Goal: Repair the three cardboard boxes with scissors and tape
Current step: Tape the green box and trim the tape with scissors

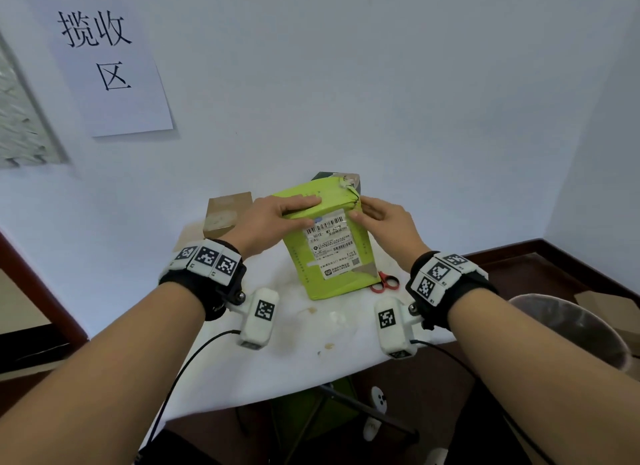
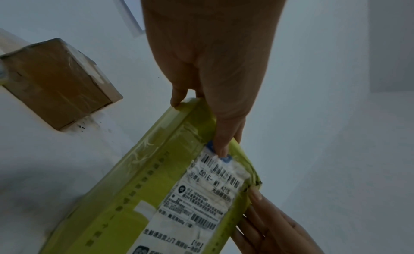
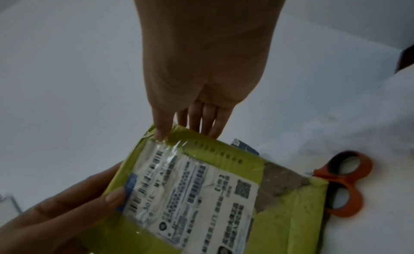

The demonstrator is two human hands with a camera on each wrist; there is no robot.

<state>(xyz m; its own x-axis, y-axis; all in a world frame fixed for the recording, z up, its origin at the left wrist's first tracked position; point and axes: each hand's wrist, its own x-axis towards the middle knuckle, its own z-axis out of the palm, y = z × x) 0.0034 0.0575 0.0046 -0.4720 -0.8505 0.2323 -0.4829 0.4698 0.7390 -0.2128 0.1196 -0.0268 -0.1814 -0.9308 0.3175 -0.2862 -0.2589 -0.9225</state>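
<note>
That lime-green cardboard box with the white shipping label (image 1: 327,243) stands upright on the white table (image 1: 294,343), red-handled scissors (image 1: 384,282) just beside its right foot and a brown taped box (image 1: 227,210) behind it to the left. It looks light and stiff, but the clear tape makes it slick and one lower corner is torn to bare board, so I'd hold it by the top edges. Your left hand (image 1: 277,215) lies flat-fingered over the top, thumb on the label. Your right hand (image 1: 384,219) presses straight fingers against the upper right edge. Neither really clamps it.
</note>
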